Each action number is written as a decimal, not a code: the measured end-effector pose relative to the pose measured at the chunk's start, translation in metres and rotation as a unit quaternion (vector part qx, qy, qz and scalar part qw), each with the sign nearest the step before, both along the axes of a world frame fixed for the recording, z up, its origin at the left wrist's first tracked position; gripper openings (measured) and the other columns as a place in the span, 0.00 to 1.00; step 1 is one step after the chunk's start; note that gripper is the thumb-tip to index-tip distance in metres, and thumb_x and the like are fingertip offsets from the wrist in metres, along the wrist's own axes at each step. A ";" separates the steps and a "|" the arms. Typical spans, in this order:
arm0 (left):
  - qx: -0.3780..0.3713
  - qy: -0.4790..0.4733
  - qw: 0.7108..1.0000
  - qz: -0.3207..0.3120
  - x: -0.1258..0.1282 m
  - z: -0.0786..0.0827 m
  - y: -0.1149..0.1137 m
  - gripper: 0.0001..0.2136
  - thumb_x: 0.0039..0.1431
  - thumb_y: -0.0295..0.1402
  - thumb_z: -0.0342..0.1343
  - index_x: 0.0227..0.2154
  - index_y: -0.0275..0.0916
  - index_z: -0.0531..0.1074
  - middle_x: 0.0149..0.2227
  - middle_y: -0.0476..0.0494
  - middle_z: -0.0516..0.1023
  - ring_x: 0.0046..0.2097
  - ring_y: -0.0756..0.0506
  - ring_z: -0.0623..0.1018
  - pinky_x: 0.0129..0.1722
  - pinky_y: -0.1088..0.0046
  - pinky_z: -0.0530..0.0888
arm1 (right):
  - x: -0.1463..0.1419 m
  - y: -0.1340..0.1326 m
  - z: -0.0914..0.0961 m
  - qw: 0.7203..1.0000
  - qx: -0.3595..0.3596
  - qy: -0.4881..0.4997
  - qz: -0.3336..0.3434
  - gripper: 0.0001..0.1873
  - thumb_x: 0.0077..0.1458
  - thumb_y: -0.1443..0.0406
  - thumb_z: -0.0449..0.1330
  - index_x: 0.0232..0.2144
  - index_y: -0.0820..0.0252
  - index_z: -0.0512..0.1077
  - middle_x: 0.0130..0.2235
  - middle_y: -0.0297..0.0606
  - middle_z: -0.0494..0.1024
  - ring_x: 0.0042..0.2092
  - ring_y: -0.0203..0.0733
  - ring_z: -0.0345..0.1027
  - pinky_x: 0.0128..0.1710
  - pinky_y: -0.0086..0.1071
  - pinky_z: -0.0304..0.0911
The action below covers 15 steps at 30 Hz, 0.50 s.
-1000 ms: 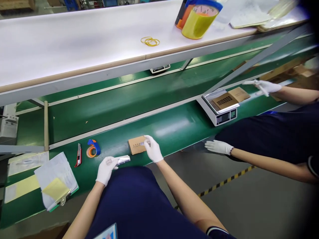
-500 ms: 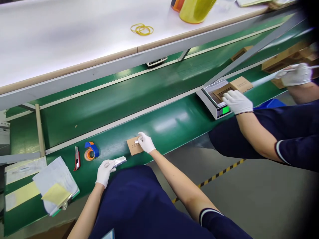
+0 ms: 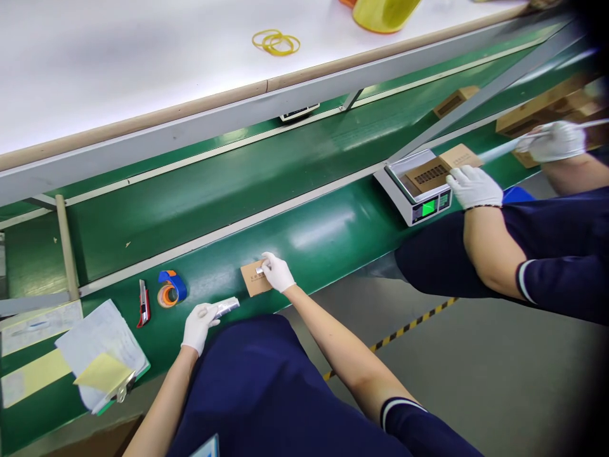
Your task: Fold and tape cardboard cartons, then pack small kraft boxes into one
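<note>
currently, left hand (image 3: 198, 327) has fingers clamped on a foil sleeve (image 3: 226, 307) beside the kraft card (image 3: 252, 280); right hand (image 3: 278, 273) pinches a silver tab (image 3: 259, 270) against it, apparently steadying the card.

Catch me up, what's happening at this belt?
A person in white gloves works at a green conveyor belt. Their left hand holds a foil tube, and their right hand pinches a small silver piece on a kraft card. Further along, a co-worker's gloved hand sits beside a digital scale carrying a kraft carton.
</note>
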<state>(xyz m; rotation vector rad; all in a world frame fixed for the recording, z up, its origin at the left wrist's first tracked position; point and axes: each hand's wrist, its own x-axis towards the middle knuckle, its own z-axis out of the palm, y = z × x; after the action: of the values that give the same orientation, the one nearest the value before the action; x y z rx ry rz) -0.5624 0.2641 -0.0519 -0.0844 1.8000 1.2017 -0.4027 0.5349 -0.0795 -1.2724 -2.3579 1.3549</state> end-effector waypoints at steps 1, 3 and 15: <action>0.000 0.001 1.000 0.001 0.000 -0.001 0.000 0.22 0.47 0.46 0.69 0.39 0.37 0.73 0.43 0.41 0.78 0.50 0.38 0.78 0.43 0.65 0.79 | -0.001 0.000 0.001 1.000 0.005 -0.003 0.002 0.23 0.58 0.70 0.53 0.56 0.61 0.69 0.35 0.35 0.80 0.38 0.40 0.72 0.47 0.33 0.65; 0.001 0.005 1.000 0.000 -0.001 -0.004 -0.001 0.22 0.47 0.46 0.69 0.40 0.36 0.73 0.43 0.41 0.78 0.50 0.38 0.77 0.43 0.64 0.79 | -0.003 -0.002 0.003 1.000 0.018 -0.014 0.007 0.23 0.59 0.70 0.52 0.56 0.62 0.70 0.37 0.37 0.80 0.40 0.41 0.72 0.48 0.33 0.64; -0.001 0.036 0.999 0.014 -0.026 -0.042 -0.012 0.24 0.50 0.42 0.66 0.45 0.31 0.72 0.52 0.27 0.77 0.54 0.33 0.77 0.44 0.63 0.79 | 0.005 -0.009 0.017 0.978 0.118 -0.134 -0.111 0.41 0.56 0.60 0.60 0.69 0.49 0.53 0.50 0.44 0.68 0.49 0.49 0.66 0.47 0.38 0.65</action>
<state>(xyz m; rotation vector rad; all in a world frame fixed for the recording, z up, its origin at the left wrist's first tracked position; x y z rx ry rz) -0.5884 0.2519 -0.0935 -0.0699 1.8679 1.2358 -0.3973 0.5257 -0.0623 -1.6685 -2.3608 0.8580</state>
